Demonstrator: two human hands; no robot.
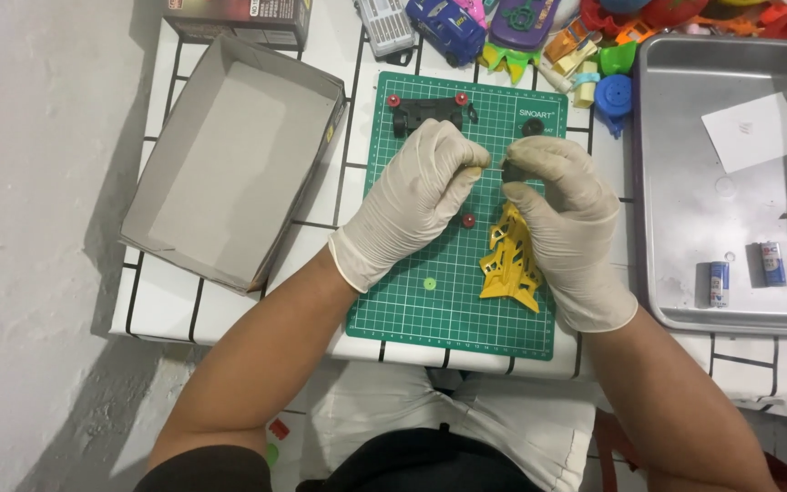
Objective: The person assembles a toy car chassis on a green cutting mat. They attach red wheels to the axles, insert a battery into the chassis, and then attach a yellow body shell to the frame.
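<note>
Small black toy part (514, 170) being pinched between fingertips of right hand (565, 211); left hand (416, 199) fingertips being closed beside it. Likely light, rigid, slippery under gloves; edges best gripped. Yellow toy car shell (508, 262) being left below right fingers.

**Small black part pinched over a yellow toy shell**

A small black part (514, 170), mostly hidden, sits pinched between the fingertips of both gloved hands above the green cutting mat (412, 301). Just beneath the right hand (568, 219), a yellow toy car body shell (508, 260) lies on the mat, its angular, cut-out surface partly covered by that hand.
</note>
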